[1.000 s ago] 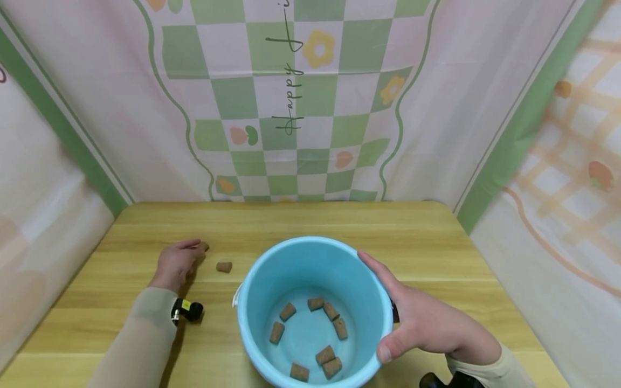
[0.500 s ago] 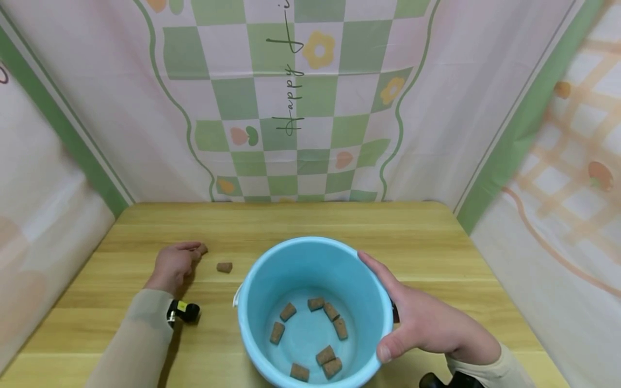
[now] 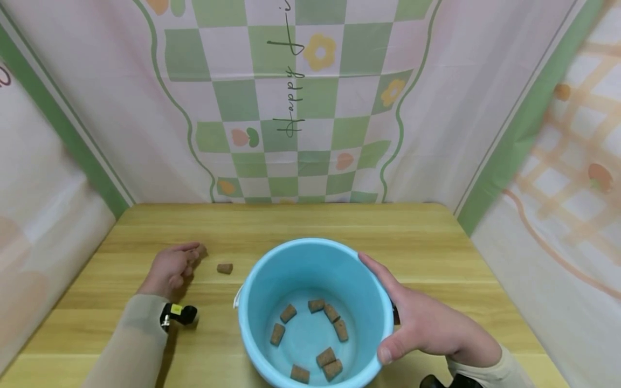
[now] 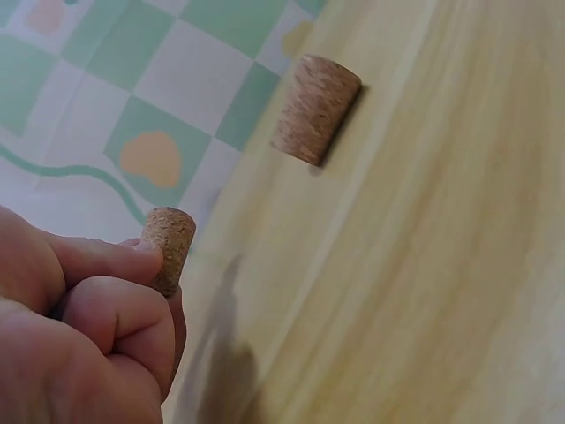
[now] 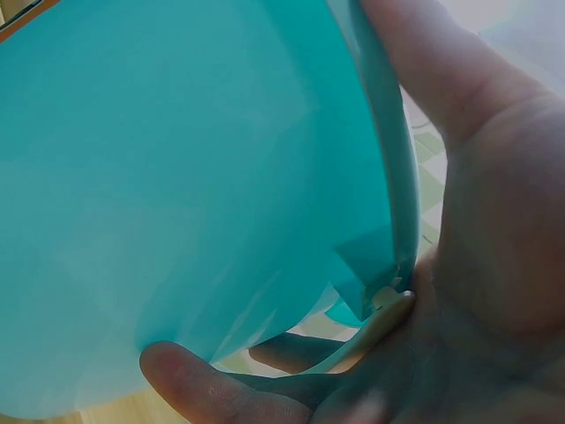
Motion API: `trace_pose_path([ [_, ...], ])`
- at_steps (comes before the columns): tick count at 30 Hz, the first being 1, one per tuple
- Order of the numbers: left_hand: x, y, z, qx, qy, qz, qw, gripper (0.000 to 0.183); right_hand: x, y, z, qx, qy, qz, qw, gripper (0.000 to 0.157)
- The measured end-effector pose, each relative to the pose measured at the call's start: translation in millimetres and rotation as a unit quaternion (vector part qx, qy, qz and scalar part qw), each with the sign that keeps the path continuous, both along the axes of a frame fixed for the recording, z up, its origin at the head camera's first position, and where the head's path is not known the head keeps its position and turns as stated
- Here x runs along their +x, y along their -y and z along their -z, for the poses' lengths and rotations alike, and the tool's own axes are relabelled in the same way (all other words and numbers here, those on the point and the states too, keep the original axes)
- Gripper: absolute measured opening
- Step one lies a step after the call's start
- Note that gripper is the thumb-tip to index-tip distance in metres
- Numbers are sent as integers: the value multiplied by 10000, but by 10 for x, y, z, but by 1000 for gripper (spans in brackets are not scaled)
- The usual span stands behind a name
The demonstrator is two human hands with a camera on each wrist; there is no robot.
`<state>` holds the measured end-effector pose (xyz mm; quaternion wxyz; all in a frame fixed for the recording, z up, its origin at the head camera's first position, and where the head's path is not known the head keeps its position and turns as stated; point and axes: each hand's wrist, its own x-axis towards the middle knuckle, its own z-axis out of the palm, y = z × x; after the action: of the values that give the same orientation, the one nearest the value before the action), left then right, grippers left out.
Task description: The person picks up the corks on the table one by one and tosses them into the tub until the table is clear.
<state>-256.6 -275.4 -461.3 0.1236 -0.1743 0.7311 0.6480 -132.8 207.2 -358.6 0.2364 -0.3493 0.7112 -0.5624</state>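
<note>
My left hand (image 3: pixel 167 268) pinches a small tapered cork stopper (image 4: pixel 169 247) between thumb and fingertips at the left of the table. Another cork stopper (image 3: pixel 225 268) lies on the wood just right of that hand; the left wrist view shows this loose cork (image 4: pixel 318 108) on its side. A light blue bucket (image 3: pixel 303 267) stands at the front middle, with several corks (image 3: pixel 277 334) scattered over its floor. My right hand (image 3: pixel 429 320) grips the bucket's right side. In the right wrist view, fingertips (image 5: pixel 181 375) press the outer wall beside the handle's mount.
The wooden table (image 3: pixel 388 221) ends at a printed cloth backdrop (image 3: pixel 320 97). Cloth also hangs along the left and right sides. The bucket's white handle (image 3: pixel 236 296) hangs down on its left. Dark camera mounts (image 3: pixel 179 313) sit on both wrists.
My left hand has drawn back slightly to the left with the cork between its fingertips; earlier its fingers reached down over that cork. The right hand and bucket stay in place.
</note>
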Motion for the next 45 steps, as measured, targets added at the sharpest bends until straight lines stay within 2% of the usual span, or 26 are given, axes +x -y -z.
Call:
trace_pose_path([
  [3,9,8,-39,65,75,107,9999,45,0,1,7,-49,54,-22,10000,121],
  [7,19,-5,-124,92,-59,242,9996,47,-2,-2,13,-48,78,-20,10000,120],
  [11,22,-66,-228,214,-359,282,9987,48,-4,-4,15,-19,65,5,10000,120],
  [14,27,-122,-316,499,-569,290,9967,48,-5,-1,15,-14,47,8,10000,121],
  [19,79,-198,-488,685,-762,415,9939,49,-3,2,15,-74,86,-27,9999,121],
  [28,206,-387,-824,1278,-1416,707,9791,50,-13,8,16,-155,58,-94,9998,121],
  [37,359,-534,-1090,978,-1701,979,9757,51,-6,10,8,-133,82,-62,9999,121],
  [45,465,-622,-1246,1111,-2006,1059,9676,48,-17,12,9,-147,40,-85,9998,121],
])
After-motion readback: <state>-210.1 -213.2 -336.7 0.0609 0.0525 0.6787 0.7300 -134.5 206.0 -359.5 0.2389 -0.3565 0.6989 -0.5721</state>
